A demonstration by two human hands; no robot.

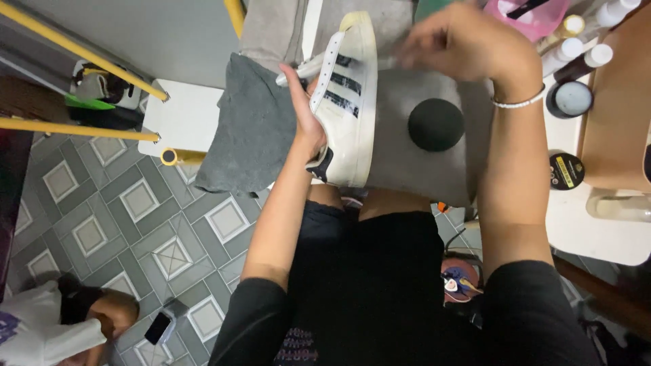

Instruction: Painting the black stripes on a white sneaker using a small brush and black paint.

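Observation:
My left hand point(305, 112) grips a white sneaker point(352, 115) with black side stripes, holding it on its side over a grey cloth point(413, 169) spread on my lap. My right hand point(461, 44) hovers by the toe end of the sneaker, fingers curled and blurred; what it holds cannot be made out. A white bracelet point(519, 103) circles my right wrist. A round black knob point(436, 124) sits on the cloth just right of the shoe.
A second dark grey cloth point(247, 132) hangs to the left. A white table point(597, 224) at right carries black-lidded jars point(566, 171), small bottles point(576, 51) and a pink container point(532, 17). Yellow bars point(81, 51) cross at the upper left. Another person point(61, 325) sits on the patterned floor tiles.

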